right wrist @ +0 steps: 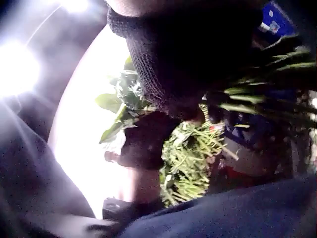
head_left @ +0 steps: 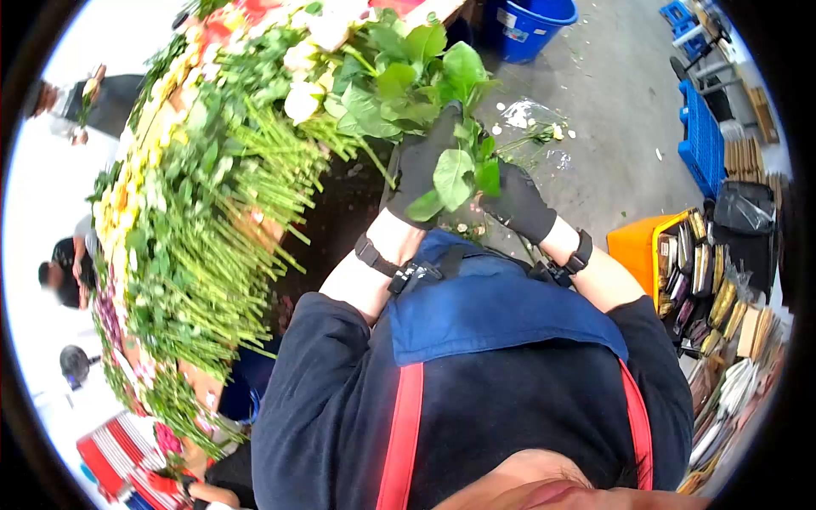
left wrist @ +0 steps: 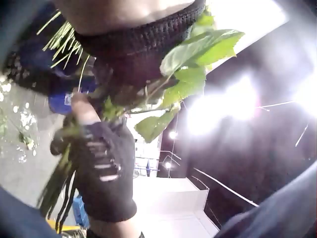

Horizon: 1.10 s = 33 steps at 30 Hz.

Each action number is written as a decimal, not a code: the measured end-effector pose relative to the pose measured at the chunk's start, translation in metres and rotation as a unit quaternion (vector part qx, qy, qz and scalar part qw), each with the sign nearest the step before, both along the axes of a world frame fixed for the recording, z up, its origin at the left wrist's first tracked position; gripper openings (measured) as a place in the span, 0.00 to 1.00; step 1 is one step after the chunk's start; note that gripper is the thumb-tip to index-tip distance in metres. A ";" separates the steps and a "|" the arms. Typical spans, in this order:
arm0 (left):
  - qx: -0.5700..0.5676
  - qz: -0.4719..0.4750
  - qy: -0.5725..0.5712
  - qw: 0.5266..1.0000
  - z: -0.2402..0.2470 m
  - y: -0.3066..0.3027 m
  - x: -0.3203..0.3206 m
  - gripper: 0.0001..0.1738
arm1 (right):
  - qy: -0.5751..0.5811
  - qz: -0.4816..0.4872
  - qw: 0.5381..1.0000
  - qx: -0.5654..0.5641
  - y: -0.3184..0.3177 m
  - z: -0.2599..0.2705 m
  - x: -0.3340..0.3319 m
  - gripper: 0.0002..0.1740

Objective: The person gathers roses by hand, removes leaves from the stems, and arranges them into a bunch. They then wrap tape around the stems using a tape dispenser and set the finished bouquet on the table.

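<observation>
Both hands wear black gloves and meet in front of the blue apron (head_left: 510, 314). My left hand (head_left: 422, 166) grips a bunch of leafy green flower stems, its broad leaves (head_left: 463, 72) spreading above and between the hands. Lower and to the right, my right hand (head_left: 517, 204) curls round the same bunch. In the left wrist view the right hand (left wrist: 105, 168) holds the bunched stems (left wrist: 59, 181), which trail down past it. Cut stems (right wrist: 247, 99) stick out beside the right hand in the right wrist view. Leaves and the gloves hide most of the fingers.
A long table at left bears piled cut flowers with green stems (head_left: 204, 272) toward me. A blue bucket (head_left: 527, 30) stands ahead. Petals and fallen stems (head_left: 535, 132) litter the floor. At right are an orange crate (head_left: 633, 255) of packets and a blue pallet (head_left: 699, 140).
</observation>
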<state>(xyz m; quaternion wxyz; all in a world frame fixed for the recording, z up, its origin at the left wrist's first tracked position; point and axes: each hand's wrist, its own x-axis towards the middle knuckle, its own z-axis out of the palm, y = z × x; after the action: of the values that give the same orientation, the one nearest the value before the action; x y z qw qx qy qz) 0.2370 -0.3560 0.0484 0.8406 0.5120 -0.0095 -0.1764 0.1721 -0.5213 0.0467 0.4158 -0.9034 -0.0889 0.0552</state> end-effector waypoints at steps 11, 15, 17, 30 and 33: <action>0.488 -0.004 -0.709 0.509 0.045 -0.072 0.164 0.22 | -0.029 0.235 0.972 0.007 -0.148 0.001 0.256 0.14; 0.694 -0.168 -0.488 0.501 0.031 -0.085 0.301 0.14 | 0.074 0.241 0.950 -0.185 -0.133 0.042 0.352 0.24; 0.675 -0.253 -0.376 0.582 0.029 -0.082 0.338 0.13 | 0.050 0.294 0.933 -0.201 -0.133 0.040 0.411 0.28; 0.697 -0.234 -0.183 0.653 -0.033 -0.071 0.507 0.20 | -0.303 0.449 0.710 -0.450 -0.057 -0.068 0.702 0.12; 0.674 -0.192 -0.139 0.700 -0.053 -0.064 0.533 0.21 | -0.393 0.388 0.805 -0.216 -0.065 -0.022 0.668 0.11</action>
<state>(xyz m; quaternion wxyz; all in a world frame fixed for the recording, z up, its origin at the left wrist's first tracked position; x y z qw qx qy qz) 0.7704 -0.4202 -0.0047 0.2084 0.9473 -0.1032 -0.2203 0.8405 -0.5860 0.0245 0.0835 -0.8042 -0.5740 -0.1299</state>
